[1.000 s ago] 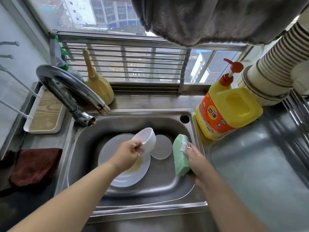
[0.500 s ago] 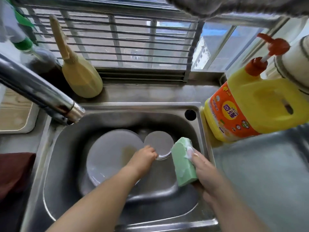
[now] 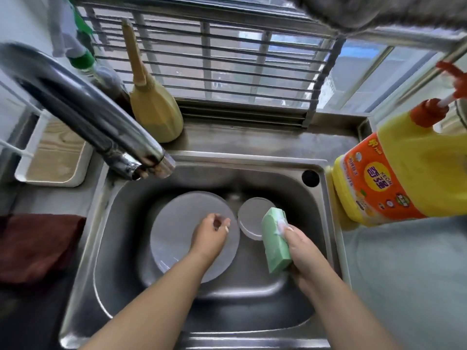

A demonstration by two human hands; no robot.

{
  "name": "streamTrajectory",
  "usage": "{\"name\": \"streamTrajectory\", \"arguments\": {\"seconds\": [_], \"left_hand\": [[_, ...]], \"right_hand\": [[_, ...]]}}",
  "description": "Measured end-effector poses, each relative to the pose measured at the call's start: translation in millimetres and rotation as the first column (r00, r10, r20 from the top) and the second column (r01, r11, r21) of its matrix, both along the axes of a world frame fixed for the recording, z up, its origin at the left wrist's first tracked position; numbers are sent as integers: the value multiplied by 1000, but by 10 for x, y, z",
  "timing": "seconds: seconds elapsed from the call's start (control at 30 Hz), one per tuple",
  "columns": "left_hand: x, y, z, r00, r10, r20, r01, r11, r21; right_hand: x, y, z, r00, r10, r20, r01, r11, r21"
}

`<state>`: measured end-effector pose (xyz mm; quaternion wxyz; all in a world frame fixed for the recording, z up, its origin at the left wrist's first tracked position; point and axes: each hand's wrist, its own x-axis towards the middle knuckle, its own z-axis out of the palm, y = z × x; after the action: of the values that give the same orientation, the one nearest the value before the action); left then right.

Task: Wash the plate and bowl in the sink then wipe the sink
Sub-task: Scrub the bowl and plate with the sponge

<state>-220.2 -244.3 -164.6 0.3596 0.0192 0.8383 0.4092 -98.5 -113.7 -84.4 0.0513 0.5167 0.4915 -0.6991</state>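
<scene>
green sponge [image 3: 275, 239], white plate [image 3: 177, 228]

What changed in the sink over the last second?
The left hand let go of the bowl, which was held over the plate and now sits beside it, and hovers above the plate. The right hand still grips the green sponge.

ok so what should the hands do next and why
Probably the left hand, empty above the plate, should grip the plate's rim and tilt it up, since the right hand already holds the soapy green sponge beside it and neither dish looks scrubbed.
</scene>
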Motion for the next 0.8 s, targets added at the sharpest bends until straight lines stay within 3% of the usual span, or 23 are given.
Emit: {"name": "streamTrajectory", "arguments": {"seconds": [0.17, 0.27, 0.43, 0.67, 0.8], "left_hand": [[-286, -731, -158, 967, 135, -214, -206, 913, -353], [-404, -1029, -254, 967, 185, -173, -245, 853, -460], [-416, -1032, -370, 950, 311, 9, -287, 888, -359], [-424, -987, -324, 941, 330, -77, -331, 845, -419], [-456, -949, -286, 916, 389, -98, -397, 850, -346]], "right_hand": [[-109, -140, -71, 998, 66, 0, -66, 998, -5], [-183, -253, -141, 996, 93, -8, -93, 996, -10], [-198, -388, -299, 993, 116, 1, -116, 993, -25], [-197, -404, -386, 993, 118, -7, -118, 993, 6], [-219, -412, -393, 991, 135, -12, -135, 991, 14]]}}
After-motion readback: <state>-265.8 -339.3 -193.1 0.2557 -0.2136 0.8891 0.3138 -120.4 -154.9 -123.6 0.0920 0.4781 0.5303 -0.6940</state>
